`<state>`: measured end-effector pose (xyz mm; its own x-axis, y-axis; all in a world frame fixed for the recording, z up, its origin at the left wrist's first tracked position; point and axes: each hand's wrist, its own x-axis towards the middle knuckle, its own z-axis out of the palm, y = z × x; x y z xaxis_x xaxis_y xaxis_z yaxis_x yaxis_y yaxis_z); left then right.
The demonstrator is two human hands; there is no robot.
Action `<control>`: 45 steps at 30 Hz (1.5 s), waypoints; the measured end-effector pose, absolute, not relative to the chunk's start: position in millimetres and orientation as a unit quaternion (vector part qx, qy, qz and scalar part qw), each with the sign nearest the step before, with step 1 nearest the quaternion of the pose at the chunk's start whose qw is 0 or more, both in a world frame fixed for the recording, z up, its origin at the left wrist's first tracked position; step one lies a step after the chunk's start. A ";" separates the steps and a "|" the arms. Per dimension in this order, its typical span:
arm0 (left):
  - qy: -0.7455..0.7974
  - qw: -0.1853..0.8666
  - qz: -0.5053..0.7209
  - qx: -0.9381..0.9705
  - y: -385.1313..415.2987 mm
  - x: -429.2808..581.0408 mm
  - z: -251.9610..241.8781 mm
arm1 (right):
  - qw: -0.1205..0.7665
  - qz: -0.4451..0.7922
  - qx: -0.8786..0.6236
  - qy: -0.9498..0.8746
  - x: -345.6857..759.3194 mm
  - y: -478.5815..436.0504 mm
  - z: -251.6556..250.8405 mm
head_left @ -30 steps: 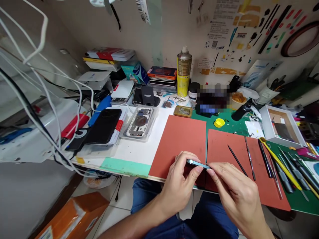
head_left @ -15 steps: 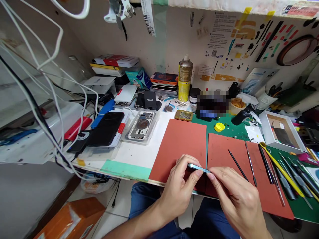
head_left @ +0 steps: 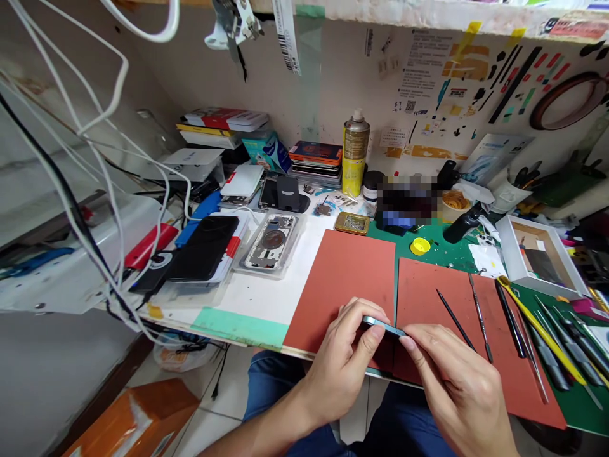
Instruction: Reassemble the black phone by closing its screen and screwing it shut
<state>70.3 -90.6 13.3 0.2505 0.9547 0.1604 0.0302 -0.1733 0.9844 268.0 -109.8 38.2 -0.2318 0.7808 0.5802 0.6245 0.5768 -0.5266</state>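
A thin smartphone [head_left: 384, 327] with a bluish metal edge is held edge-on above the near side of the red-brown mats [head_left: 342, 279]. My left hand [head_left: 345, 362] is closed round its left end, thumb on the near edge and fingers behind. At the other end, my right hand [head_left: 459, 374] pinches the phone's corner between thumb and fingertips. The faces of the phone are mostly hidden from this angle. Right of my right hand, a black stick tool [head_left: 455, 319] and a slim metal spudger [head_left: 480, 317] lie on the right mat.
An opened phone housing [head_left: 271, 241] sits in a clear tray at left, beside a black phone [head_left: 204, 247]. Tweezers and a yellow-handled tool [head_left: 542, 330] lie at right near a white box [head_left: 540, 254]. A spray can [head_left: 355, 152] stands at the back. White cables [head_left: 111, 178] hang at left.
The phone's right end and my right hand have shifted slightly right and down. My left hand keeps its hold. The whole view has moved a little.
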 end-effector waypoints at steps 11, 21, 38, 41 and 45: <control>0.413 0.549 0.505 0.523 -97.8 81.8 -1.9 | 0.514 0.170 -0.545 -0.640 279.2 -111.4 28.8; 0.379 0.563 0.584 0.446 -102.4 115.0 0.7 | 0.599 0.320 -0.550 -0.486 265.1 -109.5 -4.2; 0.364 0.523 0.598 0.486 -98.3 118.0 8.1 | 0.624 0.104 -0.573 -0.522 260.5 -111.6 20.4; 0.337 0.525 0.596 0.505 -100.2 120.7 11.9 | 0.612 0.100 -0.570 -0.540 256.6 -111.1 24.8; 0.299 0.569 0.571 0.510 -98.7 116.5 7.1 | 0.597 0.126 -0.573 -0.547 258.8 -107.5 25.6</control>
<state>116.5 -98.7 7.1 0.1684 0.9554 0.2426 -0.3454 -0.1733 0.9223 258.8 -107.5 25.6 0.3692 0.7781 0.5082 0.4768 0.3107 -0.8223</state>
